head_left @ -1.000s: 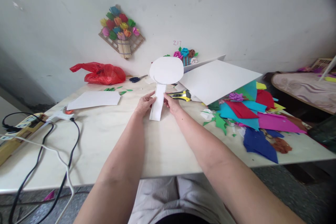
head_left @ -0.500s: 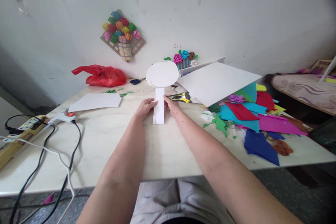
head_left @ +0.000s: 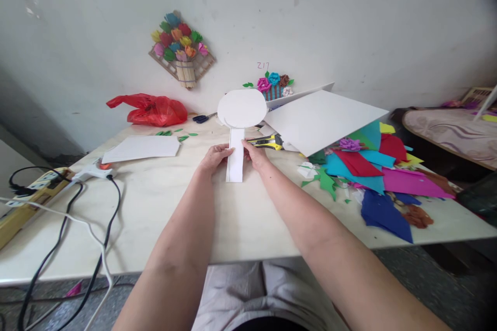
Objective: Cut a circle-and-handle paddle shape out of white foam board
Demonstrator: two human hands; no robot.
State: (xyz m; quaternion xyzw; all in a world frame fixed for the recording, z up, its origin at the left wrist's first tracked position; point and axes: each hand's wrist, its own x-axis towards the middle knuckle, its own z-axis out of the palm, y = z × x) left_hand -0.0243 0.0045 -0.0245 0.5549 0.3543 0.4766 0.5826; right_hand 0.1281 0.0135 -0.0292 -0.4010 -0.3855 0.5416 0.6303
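The left hand (head_left: 215,158) and the right hand (head_left: 254,155) pinch the stem of a white paper shape (head_left: 237,129) from both sides, over the table (head_left: 174,201). Its round top is already cut out. No colored paper (head_left: 373,170) is stuck on it yet.

Centre frame: left hand (head_left: 215,157) and right hand (head_left: 254,154) pinch stem of white paddle cutout (head_left: 239,123) on worktop (head_left: 240,217). Yellow utility knife (head_left: 267,141) just right. Coloured paper scraps (head_left: 373,170) right; red bag (head_left: 153,109) upper left.
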